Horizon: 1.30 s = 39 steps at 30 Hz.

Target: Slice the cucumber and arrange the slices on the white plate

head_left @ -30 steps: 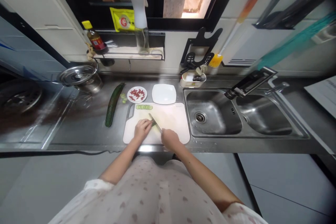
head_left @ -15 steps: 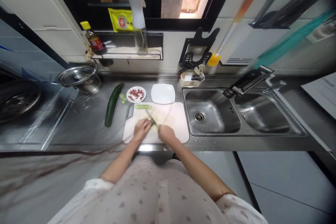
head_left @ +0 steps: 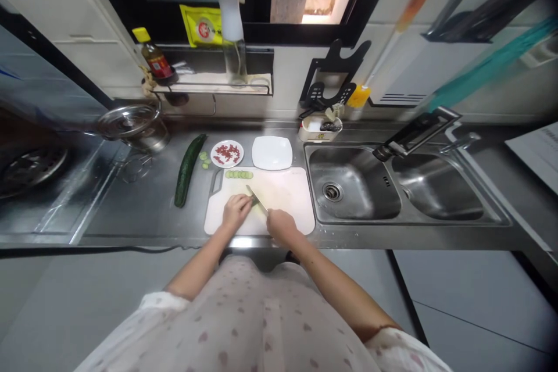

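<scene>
Steel counter across mid-frame. Steel double-bowl sink right of centre. White rectangular cutting board at centre. Long dark-green cucumber left of centre, on the counter. Right hand, below centre: fingers closed on the handle end of a slim metal knife, blade pointing upper left. White squarish plate above board; white round plate with red bits beside it. Left hand, left of knife: fingers gripping a small dark-green piece, mostly hidden, at the blade. Pale-green round slices lined up, board's upper left.
</scene>
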Tool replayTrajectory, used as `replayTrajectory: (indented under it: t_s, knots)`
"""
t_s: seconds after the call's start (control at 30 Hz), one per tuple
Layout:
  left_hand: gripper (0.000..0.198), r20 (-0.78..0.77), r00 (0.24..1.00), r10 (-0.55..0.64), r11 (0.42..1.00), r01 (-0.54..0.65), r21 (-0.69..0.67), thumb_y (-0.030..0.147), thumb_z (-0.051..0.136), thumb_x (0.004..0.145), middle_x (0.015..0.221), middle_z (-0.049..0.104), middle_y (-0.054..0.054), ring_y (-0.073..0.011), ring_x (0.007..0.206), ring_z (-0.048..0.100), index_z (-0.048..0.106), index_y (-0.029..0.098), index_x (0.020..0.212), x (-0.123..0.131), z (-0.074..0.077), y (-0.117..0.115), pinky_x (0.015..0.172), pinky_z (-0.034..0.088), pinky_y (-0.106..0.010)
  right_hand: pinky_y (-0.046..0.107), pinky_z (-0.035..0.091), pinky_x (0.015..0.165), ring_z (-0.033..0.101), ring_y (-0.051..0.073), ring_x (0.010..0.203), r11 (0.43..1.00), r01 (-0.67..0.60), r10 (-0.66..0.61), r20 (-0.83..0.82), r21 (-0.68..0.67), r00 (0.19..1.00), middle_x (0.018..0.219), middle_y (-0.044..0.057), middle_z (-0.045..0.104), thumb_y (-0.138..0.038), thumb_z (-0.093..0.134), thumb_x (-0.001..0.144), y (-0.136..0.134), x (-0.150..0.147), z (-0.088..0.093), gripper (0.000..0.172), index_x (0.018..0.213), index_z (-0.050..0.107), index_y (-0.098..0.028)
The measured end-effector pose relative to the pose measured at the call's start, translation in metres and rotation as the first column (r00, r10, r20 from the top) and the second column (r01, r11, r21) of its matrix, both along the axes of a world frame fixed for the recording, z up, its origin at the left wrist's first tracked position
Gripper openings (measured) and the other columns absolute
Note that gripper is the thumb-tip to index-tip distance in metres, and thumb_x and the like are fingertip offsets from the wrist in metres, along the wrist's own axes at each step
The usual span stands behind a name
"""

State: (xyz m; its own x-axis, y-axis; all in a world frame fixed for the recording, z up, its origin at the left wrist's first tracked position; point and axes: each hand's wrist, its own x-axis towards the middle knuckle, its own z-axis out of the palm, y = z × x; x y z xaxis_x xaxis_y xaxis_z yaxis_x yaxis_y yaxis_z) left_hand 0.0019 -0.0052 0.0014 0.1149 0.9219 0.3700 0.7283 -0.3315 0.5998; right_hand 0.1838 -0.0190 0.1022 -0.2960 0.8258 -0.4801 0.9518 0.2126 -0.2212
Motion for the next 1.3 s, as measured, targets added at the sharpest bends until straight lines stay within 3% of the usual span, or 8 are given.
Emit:
replayTrajectory:
  t_s: [0.2, 0.43, 0.87, 1.3]
  knots:
    - [0.02, -0.01, 1.0, -0.007, 1.0, 0.007, -0.002, 0.028, 0.053, 0.091, 0.094, 0.069, -0.005, -0.0174, 0.088, 0.06, 0.071, 0.023, 0.097, 0.0, -0.001, 0.0, 0.08, 0.048, -0.032, 0.028, 0.046, 0.082, 0.064, 0.022, 0.1, 1.0, 0.003, -0.003, -0.027, 0.027, 1.0, 0.102, 0.015, 0.068, -0.013, 0.037, 0.091, 0.014, -0.012, -0.009, 0.031, 0.11, 0.062, -0.013]
    - [0.021, -0.016, 1.0, -0.01, 1.0, 0.01, 0.005, 0.029, 0.052, 0.092, 0.096, 0.069, -0.006, -0.0179, 0.09, 0.06, 0.071, 0.023, 0.097, -0.001, -0.002, 0.0, 0.082, 0.048, -0.033, 0.026, 0.047, 0.081, 0.064, 0.02, 0.1, 1.0, 0.013, -0.012, -0.065, 0.021, 0.998, 0.105, 0.015, 0.069, -0.012, 0.037, 0.09, 0.028, -0.024, -0.007, 0.032, 0.108, 0.064, -0.013]
    - [0.02, -0.01, 1.0, -0.001, 1.0, 0.001, -0.005, 0.029, 0.054, 0.091, 0.097, 0.07, -0.005, -0.018, 0.09, 0.06, 0.071, 0.023, 0.097, 0.0, -0.002, 0.0, 0.082, 0.048, -0.033, 0.028, 0.047, 0.078, 0.065, 0.022, 0.098, 0.999, -0.012, 0.013, 0.039, -0.032, 0.999, 0.1, 0.015, 0.068, -0.012, 0.043, 0.089, -0.007, 0.004, 0.004, 0.027, 0.109, 0.061, -0.014]
    - [0.021, -0.035, 0.999, -0.012, 1.0, 0.012, 0.014, 0.03, 0.052, 0.092, 0.096, 0.07, -0.005, -0.0181, 0.089, 0.06, 0.071, 0.023, 0.096, -0.001, -0.003, 0.0, 0.081, 0.048, -0.033, 0.026, 0.046, 0.081, 0.064, 0.02, 0.1, 1.0, 0.008, -0.006, -0.077, 0.03, 0.997, 0.103, 0.014, 0.069, -0.013, 0.039, 0.091, 0.028, -0.029, -0.012, 0.03, 0.108, 0.063, -0.013]
